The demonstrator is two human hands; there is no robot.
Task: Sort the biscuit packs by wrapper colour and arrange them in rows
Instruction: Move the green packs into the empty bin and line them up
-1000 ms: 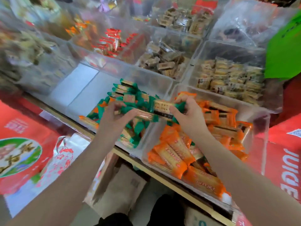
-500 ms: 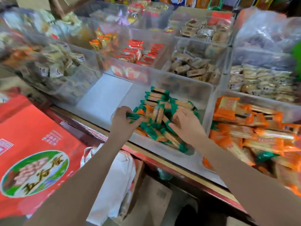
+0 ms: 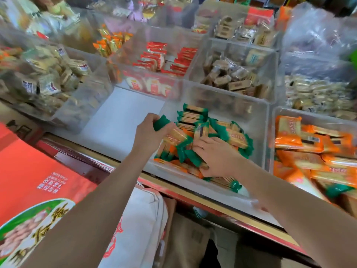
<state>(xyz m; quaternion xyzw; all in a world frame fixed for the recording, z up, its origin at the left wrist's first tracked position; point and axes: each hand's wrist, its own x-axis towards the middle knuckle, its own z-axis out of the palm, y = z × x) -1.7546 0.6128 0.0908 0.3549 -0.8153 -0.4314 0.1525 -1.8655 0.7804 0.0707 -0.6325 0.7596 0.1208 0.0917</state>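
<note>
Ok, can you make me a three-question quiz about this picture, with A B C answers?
1. Where are the orange packs?
A. right bin
B. on the floor
C. left bin

2. What colour are the ends of the pack in the left hand?
A. blue
B. green
C. purple

3. What is the right hand doing?
A. hanging by the person's side
B. holding a cup
C. resting on the green packs

Answers:
1 A, the orange heap fills the clear bin on the right.
2 B, a green end sticks out of the left fist.
3 C, its fingers lie on the green pile in the middle bin.
</note>
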